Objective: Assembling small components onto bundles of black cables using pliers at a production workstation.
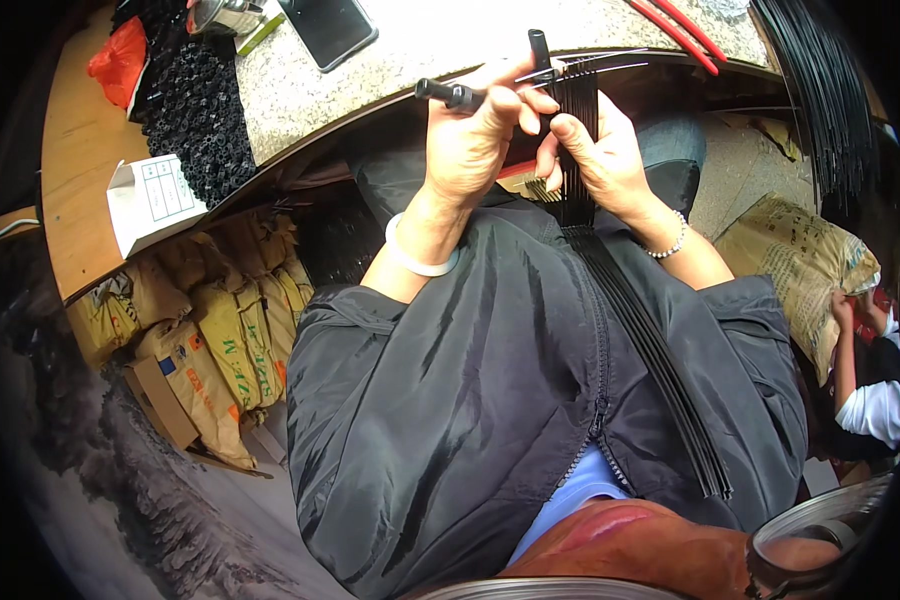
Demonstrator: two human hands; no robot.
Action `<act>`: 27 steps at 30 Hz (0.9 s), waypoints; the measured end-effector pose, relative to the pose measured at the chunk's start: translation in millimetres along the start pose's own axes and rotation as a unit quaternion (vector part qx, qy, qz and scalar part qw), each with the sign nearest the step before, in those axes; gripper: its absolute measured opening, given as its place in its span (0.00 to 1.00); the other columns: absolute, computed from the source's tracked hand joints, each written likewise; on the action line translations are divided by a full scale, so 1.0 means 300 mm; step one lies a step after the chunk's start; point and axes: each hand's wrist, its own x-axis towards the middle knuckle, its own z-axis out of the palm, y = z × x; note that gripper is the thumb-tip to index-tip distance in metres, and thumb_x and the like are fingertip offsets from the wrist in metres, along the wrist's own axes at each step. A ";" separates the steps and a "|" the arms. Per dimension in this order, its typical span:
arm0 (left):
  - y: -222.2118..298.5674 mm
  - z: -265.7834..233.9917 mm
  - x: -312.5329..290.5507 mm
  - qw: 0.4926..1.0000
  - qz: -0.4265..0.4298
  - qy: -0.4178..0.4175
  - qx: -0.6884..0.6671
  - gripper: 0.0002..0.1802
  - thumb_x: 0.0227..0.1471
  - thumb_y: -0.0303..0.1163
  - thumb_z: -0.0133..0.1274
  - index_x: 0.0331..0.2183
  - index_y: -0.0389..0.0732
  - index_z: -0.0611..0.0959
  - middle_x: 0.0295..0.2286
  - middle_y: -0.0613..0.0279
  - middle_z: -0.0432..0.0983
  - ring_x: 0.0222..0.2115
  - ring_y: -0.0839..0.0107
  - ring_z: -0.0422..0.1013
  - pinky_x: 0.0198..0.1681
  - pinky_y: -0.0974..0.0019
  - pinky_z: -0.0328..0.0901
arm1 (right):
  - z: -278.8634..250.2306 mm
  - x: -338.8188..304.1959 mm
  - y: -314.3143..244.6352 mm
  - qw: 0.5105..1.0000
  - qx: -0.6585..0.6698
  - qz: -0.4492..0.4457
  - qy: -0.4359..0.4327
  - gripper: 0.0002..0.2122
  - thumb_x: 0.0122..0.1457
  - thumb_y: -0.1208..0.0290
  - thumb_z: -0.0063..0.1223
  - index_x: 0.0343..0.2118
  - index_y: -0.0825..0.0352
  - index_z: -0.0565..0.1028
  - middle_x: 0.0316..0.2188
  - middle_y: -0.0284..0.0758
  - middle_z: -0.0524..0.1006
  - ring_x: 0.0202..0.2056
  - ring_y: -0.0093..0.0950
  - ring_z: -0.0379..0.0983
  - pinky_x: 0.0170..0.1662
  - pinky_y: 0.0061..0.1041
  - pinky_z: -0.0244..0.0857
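My right hand (615, 165) is closed around a bundle of thin black rods (662, 370), whose long ends trail down across my black jacket. At the top of the bundle a few thin strips (610, 66) fan out sideways. Fingers bent, my left hand (470, 140) grips a short black tube (450, 95) that pokes out to its left. Between the hands a second black tube (539, 55) stands upright beside the rods. Fingers partly cover where the tubes and rods meet, so I cannot tell whether they are joined.
A speckled tabletop (300, 115) bears a phone (330, 30) and red-handled pliers (685, 30). Small black parts (195, 110) are heaped beside a white box (155, 200). More black rods (820, 90) hang at the right. Sacks (220, 350) stand below left; another person's hands (855, 310) touch a sack (795, 260).
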 end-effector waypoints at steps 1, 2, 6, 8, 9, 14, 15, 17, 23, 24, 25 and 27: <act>-0.001 0.009 0.000 1.000 0.000 -0.001 0.000 0.18 0.48 0.30 0.56 0.39 0.29 0.76 0.25 0.54 0.76 0.23 0.77 0.70 0.27 0.77 0.66 | -0.001 0.001 -0.002 1.000 0.000 -0.001 0.000 0.14 0.58 0.63 0.46 0.40 0.69 0.63 0.18 0.37 0.72 0.16 0.20 0.69 0.19 0.14 0.64; -0.001 0.019 0.001 0.994 0.014 0.032 0.100 0.18 0.46 0.28 0.57 0.39 0.29 0.76 0.25 0.56 0.76 0.22 0.78 0.70 0.26 0.78 0.66 | 0.000 0.000 -0.002 1.000 -0.009 0.000 0.000 0.15 0.58 0.62 0.46 0.40 0.69 0.63 0.18 0.37 0.72 0.16 0.20 0.69 0.19 0.13 0.64; 0.002 0.036 0.012 0.980 0.019 0.073 0.186 0.16 0.43 0.23 0.59 0.38 0.31 0.78 0.23 0.61 0.76 0.20 0.81 0.69 0.23 0.79 0.64 | 0.005 -0.009 0.000 1.000 -0.014 -0.005 0.011 0.17 0.58 0.58 0.43 0.39 0.69 0.64 0.18 0.36 0.73 0.15 0.18 0.68 0.20 0.12 0.63; 0.009 0.041 0.014 0.982 0.005 0.077 0.173 0.16 0.44 0.23 0.58 0.38 0.31 0.78 0.23 0.62 0.76 0.20 0.81 0.69 0.22 0.80 0.64 | 0.016 -0.009 -0.001 1.000 -0.022 -0.007 0.019 0.17 0.59 0.56 0.42 0.38 0.69 0.64 0.17 0.36 0.73 0.15 0.18 0.68 0.20 0.13 0.63; 0.012 0.040 0.015 0.983 -0.006 0.065 0.173 0.16 0.45 0.23 0.57 0.39 0.31 0.77 0.25 0.60 0.75 0.21 0.80 0.67 0.23 0.79 0.61 | 0.019 -0.009 -0.002 0.999 -0.031 -0.008 0.026 0.18 0.59 0.55 0.41 0.38 0.69 0.65 0.17 0.36 0.73 0.15 0.18 0.67 0.20 0.13 0.63; 0.023 0.038 0.017 0.997 -0.050 -0.008 0.051 0.16 0.48 0.22 0.53 0.41 0.30 0.75 0.28 0.59 0.75 0.23 0.79 0.66 0.24 0.79 0.59 | 0.003 -0.005 -0.012 0.999 -0.020 0.024 -0.014 0.20 0.59 0.53 0.38 0.37 0.69 0.65 0.16 0.36 0.72 0.14 0.19 0.67 0.19 0.14 0.63; 0.014 0.021 0.019 0.996 -0.049 -0.003 0.077 0.16 0.48 0.23 0.53 0.41 0.30 0.75 0.29 0.59 0.75 0.23 0.79 0.66 0.24 0.79 0.60 | 0.004 -0.004 -0.011 0.999 -0.014 0.021 -0.021 0.20 0.59 0.52 0.38 0.37 0.69 0.65 0.16 0.36 0.72 0.14 0.20 0.67 0.19 0.15 0.63; 0.010 0.005 0.025 0.994 -0.047 0.002 0.103 0.16 0.48 0.23 0.52 0.41 0.30 0.75 0.29 0.58 0.74 0.23 0.79 0.66 0.25 0.79 0.60 | 0.004 -0.001 -0.012 0.999 -0.011 0.020 -0.025 0.20 0.59 0.53 0.38 0.37 0.69 0.65 0.16 0.36 0.72 0.14 0.20 0.67 0.19 0.15 0.63; 0.000 -0.020 0.060 0.995 -0.069 -0.009 0.071 0.11 0.45 0.21 0.56 0.36 0.32 0.79 0.23 0.60 0.75 0.20 0.79 0.68 0.24 0.78 0.63 | 0.000 -0.001 -0.013 0.999 -0.030 0.028 -0.020 0.23 0.59 0.49 0.35 0.39 0.70 0.64 0.15 0.37 0.71 0.13 0.20 0.66 0.18 0.14 0.62; 0.002 -0.019 0.059 0.996 -0.074 -0.002 0.046 0.09 0.45 0.22 0.57 0.33 0.32 0.79 0.22 0.62 0.75 0.20 0.79 0.67 0.23 0.78 0.62 | -0.002 -0.002 -0.014 0.999 -0.041 0.023 -0.023 0.24 0.59 0.48 0.33 0.39 0.70 0.64 0.15 0.37 0.71 0.13 0.20 0.66 0.18 0.14 0.62; 0.004 -0.023 0.061 0.996 -0.075 -0.002 0.047 0.09 0.45 0.22 0.57 0.33 0.32 0.79 0.22 0.62 0.75 0.20 0.79 0.67 0.23 0.78 0.62 | -0.005 -0.001 -0.014 0.999 -0.041 0.022 -0.022 0.24 0.59 0.48 0.33 0.39 0.70 0.64 0.15 0.37 0.71 0.13 0.20 0.66 0.18 0.14 0.62; 0.011 -0.032 0.061 0.994 -0.081 -0.017 0.070 0.09 0.44 0.24 0.58 0.31 0.33 0.80 0.20 0.63 0.74 0.19 0.80 0.66 0.22 0.78 0.61 | -0.014 0.002 -0.014 0.997 -0.051 0.052 -0.033 0.26 0.59 0.46 0.31 0.39 0.71 0.64 0.16 0.37 0.71 0.13 0.20 0.66 0.17 0.15 0.62</act>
